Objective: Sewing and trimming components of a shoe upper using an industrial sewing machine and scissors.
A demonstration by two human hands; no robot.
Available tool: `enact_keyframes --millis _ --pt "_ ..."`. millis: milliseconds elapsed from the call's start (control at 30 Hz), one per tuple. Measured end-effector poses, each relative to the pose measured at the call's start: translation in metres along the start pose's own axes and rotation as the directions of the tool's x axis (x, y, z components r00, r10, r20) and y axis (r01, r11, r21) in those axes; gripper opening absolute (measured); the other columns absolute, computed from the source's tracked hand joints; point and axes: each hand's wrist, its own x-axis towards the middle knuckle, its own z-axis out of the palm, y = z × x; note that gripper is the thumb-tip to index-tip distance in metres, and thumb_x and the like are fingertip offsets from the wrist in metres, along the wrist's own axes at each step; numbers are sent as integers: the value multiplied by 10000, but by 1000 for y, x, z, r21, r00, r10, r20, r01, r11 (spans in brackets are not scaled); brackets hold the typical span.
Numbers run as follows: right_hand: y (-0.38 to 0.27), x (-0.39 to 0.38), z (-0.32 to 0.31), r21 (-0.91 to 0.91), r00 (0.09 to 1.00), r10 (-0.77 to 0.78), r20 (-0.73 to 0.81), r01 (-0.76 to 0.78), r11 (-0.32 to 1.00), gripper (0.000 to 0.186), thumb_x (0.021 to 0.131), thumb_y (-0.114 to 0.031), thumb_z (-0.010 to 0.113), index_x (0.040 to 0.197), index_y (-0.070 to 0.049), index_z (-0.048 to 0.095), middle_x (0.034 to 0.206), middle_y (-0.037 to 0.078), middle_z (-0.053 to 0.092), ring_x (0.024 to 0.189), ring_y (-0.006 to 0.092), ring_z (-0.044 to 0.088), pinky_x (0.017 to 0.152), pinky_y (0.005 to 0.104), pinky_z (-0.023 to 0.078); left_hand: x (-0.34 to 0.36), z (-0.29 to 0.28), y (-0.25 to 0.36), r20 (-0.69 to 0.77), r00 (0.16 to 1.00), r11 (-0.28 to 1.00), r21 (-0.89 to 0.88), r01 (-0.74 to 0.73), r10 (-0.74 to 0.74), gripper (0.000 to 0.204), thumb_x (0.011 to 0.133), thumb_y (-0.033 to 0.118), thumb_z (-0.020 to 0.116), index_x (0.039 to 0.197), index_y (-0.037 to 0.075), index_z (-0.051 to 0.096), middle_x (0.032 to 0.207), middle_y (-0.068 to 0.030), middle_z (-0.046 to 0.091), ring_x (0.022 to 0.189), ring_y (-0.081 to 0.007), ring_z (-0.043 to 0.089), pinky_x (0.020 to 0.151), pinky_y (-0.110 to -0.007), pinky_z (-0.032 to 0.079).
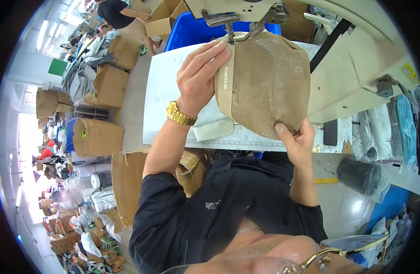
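A tan mesh piece (269, 82) with a pale lettered band (226, 102) along its left side lies under the presser foot (230, 36) of a cream sewing machine (338, 86). My left hand (196, 75) grips the band just below the foot, fingers bent and close together. My right hand (296, 139) pinches the mesh's lower right edge, thumb on top, other fingers partly hidden beneath. A pale flat piece (212, 131) lies on the white worktable (164, 100), left of the mesh.
A blue bin (182, 32) stands behind the table. A person (114, 13) in a dark top stands at upper left among cardboard boxes (102, 82). Wrapped rolls (379, 123) are stacked at right; an open carton (128, 182) sits left of my body.
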Motion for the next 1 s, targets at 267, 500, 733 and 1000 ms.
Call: enact_keyframes --millis 267,500,733,1000 --pt "-7 9 -5 -2 998 67 0 -67 998 434 854 -32 664 1246 63 505 1099 79 632 968 128 587 860 275 471 3 2 2 -8 1000 1000 0 14 -14 286 716 11 741 997 66 732 1042 -77 704 987 -246 672 823 -320 567" --pt "-14 18 -2 29 999 38 3 -38 999 419 857 -37 659 1239 58 515 1102 77 631 987 131 584 876 282 467 2 0 -1 -7 1000 1000 7 20 -20 276 723 4 737 993 63 733 1035 -81 705 985 -248 675 823 -321 568" --pt "-14 24 -9 -20 998 70 -7 -70 997 419 852 -43 661 1234 58 522 1099 79 631 986 133 583 873 282 467 4 4 -1 -14 999 1000 -6 30 -30 278 723 3 735 994 65 733 1037 -83 706 984 -253 677 819 -322 569" --pt "-18 35 -3 35 1000 -3 -10 4 999 431 857 -31 647 1255 59 508 1125 87 621 1004 144 583 891 290 464 3 6 -2 -25 999 999 -17 42 -43 309 704 -26 731 999 66 732 1040 -86 704 983 -254 675 822 -325 569"
